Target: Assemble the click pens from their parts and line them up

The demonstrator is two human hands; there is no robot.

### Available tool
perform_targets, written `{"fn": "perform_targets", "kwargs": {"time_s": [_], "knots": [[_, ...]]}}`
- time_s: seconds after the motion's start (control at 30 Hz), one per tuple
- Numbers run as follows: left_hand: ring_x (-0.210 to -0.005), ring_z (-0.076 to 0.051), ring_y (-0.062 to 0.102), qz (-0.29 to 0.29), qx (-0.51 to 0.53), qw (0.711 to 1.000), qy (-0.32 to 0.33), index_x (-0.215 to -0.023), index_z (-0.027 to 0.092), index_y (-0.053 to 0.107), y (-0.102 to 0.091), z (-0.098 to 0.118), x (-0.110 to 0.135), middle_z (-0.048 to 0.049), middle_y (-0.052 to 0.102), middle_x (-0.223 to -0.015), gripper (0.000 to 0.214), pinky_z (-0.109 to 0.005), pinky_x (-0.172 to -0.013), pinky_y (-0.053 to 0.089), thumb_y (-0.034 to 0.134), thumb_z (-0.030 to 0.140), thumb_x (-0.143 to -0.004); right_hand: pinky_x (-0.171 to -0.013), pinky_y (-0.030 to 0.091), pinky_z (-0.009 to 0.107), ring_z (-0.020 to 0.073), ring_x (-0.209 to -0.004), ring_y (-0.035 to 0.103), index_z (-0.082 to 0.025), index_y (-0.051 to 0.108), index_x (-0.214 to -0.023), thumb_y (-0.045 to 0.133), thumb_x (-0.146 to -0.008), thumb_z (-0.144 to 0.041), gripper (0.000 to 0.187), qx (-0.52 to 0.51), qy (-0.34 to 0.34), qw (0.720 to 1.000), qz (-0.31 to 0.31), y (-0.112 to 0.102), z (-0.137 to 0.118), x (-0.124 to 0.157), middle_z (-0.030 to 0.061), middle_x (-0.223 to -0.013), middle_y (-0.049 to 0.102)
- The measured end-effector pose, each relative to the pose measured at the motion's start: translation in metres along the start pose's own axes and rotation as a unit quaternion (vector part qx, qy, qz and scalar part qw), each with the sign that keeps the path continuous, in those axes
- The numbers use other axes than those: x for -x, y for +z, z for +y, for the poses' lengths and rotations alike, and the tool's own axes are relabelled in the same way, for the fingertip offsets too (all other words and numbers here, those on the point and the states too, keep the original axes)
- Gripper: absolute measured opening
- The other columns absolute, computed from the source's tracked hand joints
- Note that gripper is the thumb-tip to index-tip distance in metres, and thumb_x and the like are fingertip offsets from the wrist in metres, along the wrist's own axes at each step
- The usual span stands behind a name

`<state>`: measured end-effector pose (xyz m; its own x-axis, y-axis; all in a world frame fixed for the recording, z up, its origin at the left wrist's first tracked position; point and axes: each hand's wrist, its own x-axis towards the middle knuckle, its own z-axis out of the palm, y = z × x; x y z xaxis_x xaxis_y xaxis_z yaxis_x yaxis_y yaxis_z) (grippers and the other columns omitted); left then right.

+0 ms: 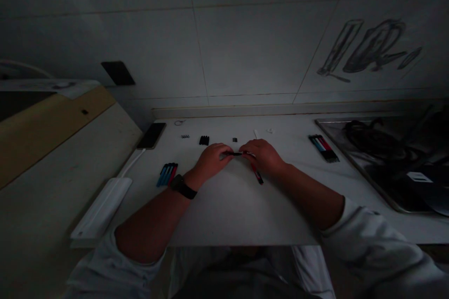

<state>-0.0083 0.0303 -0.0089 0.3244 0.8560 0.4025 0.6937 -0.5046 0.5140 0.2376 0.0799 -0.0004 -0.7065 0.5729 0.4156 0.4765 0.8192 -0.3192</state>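
My left hand [211, 160], with a black watch on its wrist, and my right hand [264, 157] meet over the middle of the white table [228, 210]. Both are closed, pinching a thin black pen part [234, 153] between them. A red pen barrel [257, 175] sticks out below my right hand, which grips it. Several blue and red pens [167, 174] lie left of my left wrist. Another row of pens [323, 147] lies to the right. Small black parts [204, 140] sit just beyond my hands.
A dark phone [152, 135] lies at the table's far left, with a white cable running to a white power strip [101, 208]. A metal tray [393, 163] with dark cables fills the right side. A tiled wall [245, 46] stands behind.
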Motion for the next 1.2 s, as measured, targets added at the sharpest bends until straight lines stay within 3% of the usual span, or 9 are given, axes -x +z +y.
{"fn": "perform_targets", "kwargs": {"time_s": [0.2, 0.37, 0.53, 0.73, 0.83, 0.93, 1.03, 1.2], "knots": [[-0.095, -0.022, 0.069, 0.047, 0.009, 0.999, -0.014, -0.102, 0.023, 0.075, -0.004, -0.003, 0.0, -0.0047, 0.075, -0.1, 0.01, -0.038, -0.089, 0.054, 0.069, 0.028, -0.096, -0.101, 0.043, 0.046, 0.0318, -0.113, 0.066, -0.024, 0.068, -0.128, 0.069, -0.096, -0.038, 0.035, 0.027, 0.022, 0.999, 0.034, -0.009, 0.002, 0.002, 0.013, -0.123, 0.074], [-0.094, -0.021, 0.069, 0.079, 0.0, 0.996, -0.04, -0.099, 0.021, 0.074, -0.008, -0.003, -0.001, -0.0051, 0.075, -0.099, 0.008, -0.037, -0.088, 0.054, 0.07, 0.026, -0.096, -0.099, 0.044, 0.044, 0.0305, -0.11, 0.065, -0.022, 0.07, -0.118, 0.064, -0.097, -0.032, 0.024, 0.08, 0.053, 0.994, 0.06, -0.023, 0.019, 0.004, 0.0134, -0.12, 0.073], [-0.094, -0.02, 0.069, 0.082, -0.012, 0.996, -0.036, -0.099, 0.021, 0.074, -0.006, -0.004, -0.002, -0.0042, 0.075, -0.098, 0.006, -0.036, -0.088, 0.054, 0.071, 0.024, -0.095, -0.089, 0.047, 0.04, 0.027, -0.101, 0.066, -0.021, 0.072, -0.103, 0.061, -0.1, -0.031, 0.015, 0.092, 0.009, 0.993, 0.078, -0.024, 0.025, 0.003, 0.0121, -0.109, 0.074], [-0.095, -0.02, 0.069, 0.066, -0.01, 0.998, -0.003, -0.101, 0.022, 0.074, -0.004, -0.007, -0.001, -0.004, 0.073, -0.099, 0.007, -0.036, -0.089, 0.055, 0.072, 0.025, -0.095, -0.089, 0.05, 0.039, 0.0252, -0.096, 0.067, -0.021, 0.072, -0.099, 0.058, -0.102, -0.03, 0.018, 0.041, -0.026, 0.996, 0.068, -0.017, 0.016, 0.001, 0.0106, -0.102, 0.073], [-0.096, -0.02, 0.069, 0.066, -0.01, 0.998, 0.003, -0.102, 0.022, 0.074, -0.005, -0.007, -0.001, -0.0041, 0.073, -0.1, 0.008, -0.036, -0.09, 0.055, 0.072, 0.025, -0.095, -0.09, 0.051, 0.039, 0.0245, -0.096, 0.067, -0.021, 0.072, -0.097, 0.057, -0.102, -0.031, 0.018, 0.013, -0.015, 0.998, 0.065, -0.017, 0.014, 0.001, 0.0103, -0.101, 0.073], [-0.095, -0.02, 0.069, 0.076, -0.008, 0.997, -0.009, -0.101, 0.021, 0.074, -0.007, -0.006, -0.001, -0.0043, 0.074, -0.099, 0.007, -0.036, -0.088, 0.055, 0.071, 0.025, -0.095, -0.088, 0.051, 0.038, 0.0245, -0.097, 0.067, -0.022, 0.071, -0.104, 0.065, -0.097, -0.039, 0.02, 0.004, 0.041, 0.997, 0.065, -0.023, 0.014, 0.001, 0.0104, -0.106, 0.073], [-0.094, -0.02, 0.069, 0.097, -0.012, 0.995, -0.037, -0.1, 0.02, 0.073, -0.008, -0.005, -0.002, -0.0042, 0.074, -0.099, 0.007, -0.035, -0.087, 0.055, 0.07, 0.023, -0.095, -0.074, 0.049, 0.033, 0.0215, -0.083, 0.067, -0.022, 0.071, -0.103, 0.066, -0.094, -0.048, 0.028, 0.018, 0.146, 0.989, 0.019, -0.032, 0.012, 0.0, 0.0081, -0.098, 0.074], [-0.092, -0.019, 0.068, 0.107, -0.013, 0.993, -0.051, -0.1, 0.02, 0.072, -0.006, -0.008, -0.001, -0.0039, 0.073, -0.097, 0.007, -0.034, -0.086, 0.054, 0.069, 0.025, -0.096, -0.064, 0.041, 0.032, 0.0223, -0.075, 0.066, -0.024, 0.073, -0.081, 0.062, -0.091, -0.066, 0.045, 0.081, 0.22, 0.958, -0.168, -0.033, -0.001, 0.002, 0.0081, -0.083, 0.075]]}}
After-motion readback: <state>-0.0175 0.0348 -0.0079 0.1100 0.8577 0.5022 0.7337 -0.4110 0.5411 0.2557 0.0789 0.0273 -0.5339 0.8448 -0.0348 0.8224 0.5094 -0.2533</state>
